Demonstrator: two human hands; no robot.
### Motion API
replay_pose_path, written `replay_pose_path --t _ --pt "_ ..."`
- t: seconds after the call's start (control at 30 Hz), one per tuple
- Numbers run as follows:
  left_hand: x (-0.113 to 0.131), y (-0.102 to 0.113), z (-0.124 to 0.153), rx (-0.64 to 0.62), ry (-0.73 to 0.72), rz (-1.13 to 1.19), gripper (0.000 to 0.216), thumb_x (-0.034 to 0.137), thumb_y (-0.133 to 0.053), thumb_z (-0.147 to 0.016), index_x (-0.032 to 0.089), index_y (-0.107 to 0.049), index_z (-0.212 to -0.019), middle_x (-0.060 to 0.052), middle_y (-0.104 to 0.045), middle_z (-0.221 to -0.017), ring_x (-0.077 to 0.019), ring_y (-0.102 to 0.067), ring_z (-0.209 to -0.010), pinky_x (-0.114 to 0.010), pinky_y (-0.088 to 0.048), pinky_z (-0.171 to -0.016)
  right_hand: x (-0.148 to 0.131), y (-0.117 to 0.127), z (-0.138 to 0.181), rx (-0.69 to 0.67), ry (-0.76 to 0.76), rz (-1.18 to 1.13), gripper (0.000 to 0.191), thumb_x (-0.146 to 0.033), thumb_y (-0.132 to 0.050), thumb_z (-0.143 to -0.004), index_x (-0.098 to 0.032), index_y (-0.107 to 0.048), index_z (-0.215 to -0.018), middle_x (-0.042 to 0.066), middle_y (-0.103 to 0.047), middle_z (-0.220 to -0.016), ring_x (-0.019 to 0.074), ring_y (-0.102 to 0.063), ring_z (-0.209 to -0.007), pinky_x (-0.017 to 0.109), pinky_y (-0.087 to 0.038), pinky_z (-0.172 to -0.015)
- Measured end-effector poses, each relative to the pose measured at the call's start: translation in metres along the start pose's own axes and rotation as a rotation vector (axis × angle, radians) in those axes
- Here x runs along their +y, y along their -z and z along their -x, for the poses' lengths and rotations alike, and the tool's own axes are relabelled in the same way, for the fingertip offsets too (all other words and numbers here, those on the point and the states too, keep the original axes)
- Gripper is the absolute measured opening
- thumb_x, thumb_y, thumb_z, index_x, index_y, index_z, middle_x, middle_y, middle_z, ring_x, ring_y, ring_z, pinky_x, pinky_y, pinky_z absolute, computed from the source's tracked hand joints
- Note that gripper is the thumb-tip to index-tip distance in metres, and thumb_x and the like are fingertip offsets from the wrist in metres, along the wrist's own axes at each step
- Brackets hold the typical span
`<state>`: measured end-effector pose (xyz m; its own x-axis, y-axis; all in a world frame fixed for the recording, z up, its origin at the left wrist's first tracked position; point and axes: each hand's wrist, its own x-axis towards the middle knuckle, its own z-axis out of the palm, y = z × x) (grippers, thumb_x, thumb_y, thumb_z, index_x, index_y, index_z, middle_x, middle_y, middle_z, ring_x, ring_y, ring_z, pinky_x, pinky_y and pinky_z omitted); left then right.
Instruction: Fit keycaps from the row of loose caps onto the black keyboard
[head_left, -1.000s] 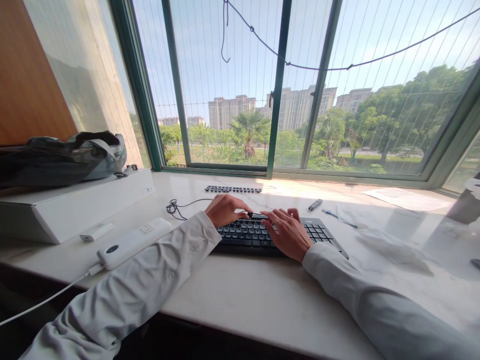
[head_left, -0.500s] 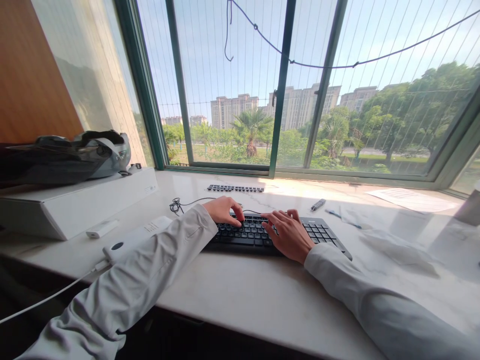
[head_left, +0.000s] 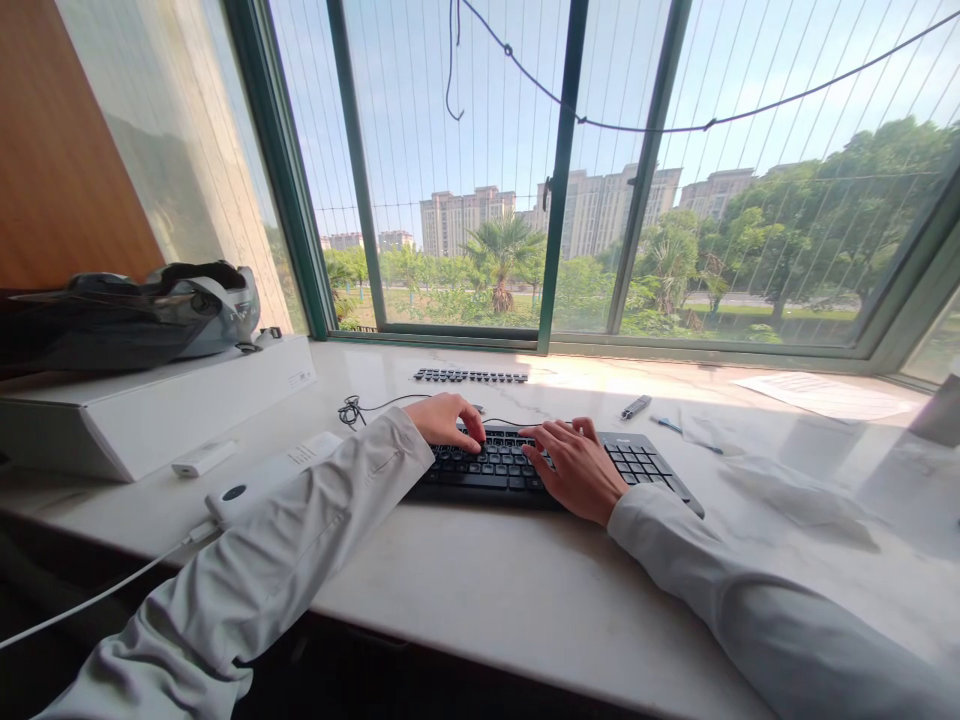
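A black keyboard (head_left: pixel 487 482) lies on the marble-patterned counter in front of me, its right-hand number block in plain sight. My left hand (head_left: pixel 448 420) is over its upper left part, thumb and index finger curled close together at the keys; anything between them is too small to make out. Across the keyboard's middle rests my right hand (head_left: pixel 576 470), palm down, with its fingers stretched out and the thumb apart. It covers some of the keys. Behind the keyboard, loose black keycaps (head_left: pixel 471 376) are set out in rows.
A coiled black cable (head_left: pixel 351 410) lies behind my left forearm. At left are a white box (head_left: pixel 195 400) with a dark bag on it and a white corded device (head_left: pixel 262 485). Rightward lie a small grey tool (head_left: pixel 636 407), a blue-ended stick (head_left: pixel 667 425), clear plastic (head_left: pixel 802 500) and paper (head_left: pixel 825 396).
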<state>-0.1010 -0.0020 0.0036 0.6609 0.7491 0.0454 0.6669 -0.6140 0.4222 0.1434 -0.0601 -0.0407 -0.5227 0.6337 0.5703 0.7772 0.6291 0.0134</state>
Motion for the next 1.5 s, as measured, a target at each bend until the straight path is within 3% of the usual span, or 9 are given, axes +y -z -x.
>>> replay_pose_path --t 0.33,0.7,1.03,1.5 --pt "-0.004 0.001 0.000 -0.068 0.024 0.063 0.035 0.041 -0.073 -0.065 0.020 -0.072 -0.094 -0.002 -0.072 -0.088 -0.0155 -0.064 -0.085 -0.021 -0.044 -0.075 0.000 0.000 0.000 0.000 -0.003 -0.020 0.028 -0.032 -0.036 -0.096 -0.022 -0.057 -0.110 0.004 -0.068 -0.100 0.0166 -0.058 -0.093 0.035 -0.025 -0.086" --pt "0.002 0.000 0.000 -0.034 0.057 -0.014 0.029 0.039 -0.068 -0.070 0.022 -0.073 -0.094 0.000 -0.072 -0.092 -0.0158 -0.062 -0.091 -0.021 -0.041 -0.081 -0.001 0.000 0.000 0.010 -0.016 -0.047 0.027 -0.032 -0.037 -0.095 -0.021 -0.054 -0.113 0.004 -0.069 -0.097 0.0171 -0.059 -0.090 0.035 -0.025 -0.085" --pt "0.004 -0.002 0.000 0.015 0.074 -0.061 0.026 0.038 -0.070 -0.068 0.024 -0.075 -0.089 0.002 -0.073 -0.085 -0.0146 -0.063 -0.084 -0.021 -0.041 -0.077 -0.002 0.001 0.000 0.001 -0.008 -0.041 0.027 -0.031 -0.036 -0.095 -0.022 -0.054 -0.113 0.004 -0.068 -0.097 0.0175 -0.059 -0.091 0.036 -0.024 -0.086" --pt "-0.010 -0.007 -0.004 0.012 0.161 0.037 0.036 0.046 -0.074 -0.062 0.024 -0.076 -0.091 0.000 -0.073 -0.086 -0.0171 -0.064 -0.088 -0.021 -0.042 -0.077 -0.004 0.000 0.000 -0.037 0.057 -0.048 0.028 -0.031 -0.035 -0.096 -0.024 -0.060 -0.108 0.004 -0.067 -0.098 0.0156 -0.059 -0.092 0.034 -0.026 -0.086"
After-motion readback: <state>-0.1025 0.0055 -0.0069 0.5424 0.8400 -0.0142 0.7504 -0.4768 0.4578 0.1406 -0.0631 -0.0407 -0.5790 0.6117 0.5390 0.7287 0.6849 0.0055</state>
